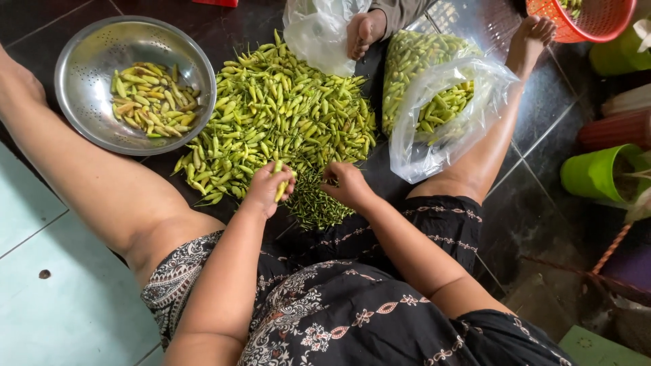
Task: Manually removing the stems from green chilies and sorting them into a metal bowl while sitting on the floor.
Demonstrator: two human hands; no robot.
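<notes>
Hands (308, 186) pinching slim glossy chillies (291, 112), prob. stems (315, 203)

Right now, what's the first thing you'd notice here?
A big pile of green chillies on the dark floor, in the middle. The left hand holds a few chillies at its near edge, the right hand beside it. A metal colander with some chillies sits at the left.

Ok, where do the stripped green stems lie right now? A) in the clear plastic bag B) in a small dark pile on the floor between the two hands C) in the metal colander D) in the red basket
B: the dark green stem pile lies on the floor between the left hand and the right hand, while the metal colander holds only yellowish chilies.
</notes>
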